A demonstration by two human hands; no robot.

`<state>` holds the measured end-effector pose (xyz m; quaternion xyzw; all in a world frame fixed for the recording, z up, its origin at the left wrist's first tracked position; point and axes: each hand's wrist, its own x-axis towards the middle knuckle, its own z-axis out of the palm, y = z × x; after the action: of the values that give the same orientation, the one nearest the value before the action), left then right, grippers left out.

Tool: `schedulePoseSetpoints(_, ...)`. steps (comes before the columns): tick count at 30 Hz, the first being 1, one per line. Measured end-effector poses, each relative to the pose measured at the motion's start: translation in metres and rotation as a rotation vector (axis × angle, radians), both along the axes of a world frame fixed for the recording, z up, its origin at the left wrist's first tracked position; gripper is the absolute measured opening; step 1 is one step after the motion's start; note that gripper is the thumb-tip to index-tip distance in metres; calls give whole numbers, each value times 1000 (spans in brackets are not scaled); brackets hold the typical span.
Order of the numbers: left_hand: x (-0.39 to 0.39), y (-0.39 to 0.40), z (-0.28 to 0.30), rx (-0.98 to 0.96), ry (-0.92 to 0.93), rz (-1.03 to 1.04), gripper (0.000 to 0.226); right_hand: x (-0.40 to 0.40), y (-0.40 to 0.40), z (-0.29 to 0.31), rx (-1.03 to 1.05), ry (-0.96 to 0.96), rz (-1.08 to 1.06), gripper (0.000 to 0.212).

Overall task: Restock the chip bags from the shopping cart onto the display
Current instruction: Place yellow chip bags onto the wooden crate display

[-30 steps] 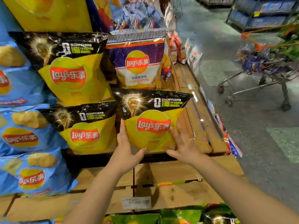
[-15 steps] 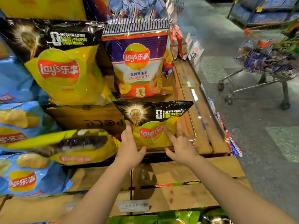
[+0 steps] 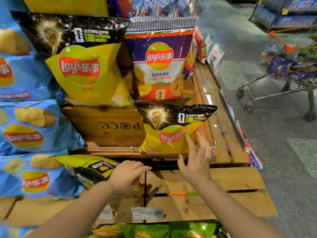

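On wooden display shelf (image 3: 221, 152), mid tier: 1 yellow chip bag (image 3: 171, 129), black top w/ trophy print, upright, leaning slightly, behind metal rail (image 3: 109, 148). I see right hand (image 3: 197, 162) raised in front of it, fingers straight and spread, tips at bag's lower right edge; contact or not, I can't tell. Left hand (image 3: 127, 177) lower, palm down, fingers relaxed and extended, gripping nothing, just beside fallen yellow bag (image 3: 91, 169) lying flat on lower tier. Above: large yellow bag (image 3: 85, 66), garlic butter bag (image 3: 159, 62), both upright. Left side: blue bags (image 3: 25, 127), stacked. Shopping cart (image 3: 291, 62) w/ more bags, right, on floor, well apart from display. Price tag (image 3: 147, 213) on front plank, below hands.
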<state>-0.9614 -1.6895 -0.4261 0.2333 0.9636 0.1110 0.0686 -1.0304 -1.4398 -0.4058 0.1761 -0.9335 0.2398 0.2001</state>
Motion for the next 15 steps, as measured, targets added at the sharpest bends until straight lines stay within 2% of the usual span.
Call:
schedulePoseSetpoints(3,-3,1,-1,21,7,7,49,1,-6,-2,-23,196,92,60)
schedulePoseSetpoints(5,-2,5,0,21,6,10,47,0,-11,0,9,226,148,67)
schedulePoseSetpoints(8,-1,8,0,8,5,-18,45,-8,-22,4,143,191,173,79)
schedulePoseSetpoints(11,1,3,-7,-21,11,-70,43,-15,-33,10,291,90,109,92)
schedulePoseSetpoints(15,-5,8,1,-96,-69,-141,45,-4,-39,11,216,96,64,80)
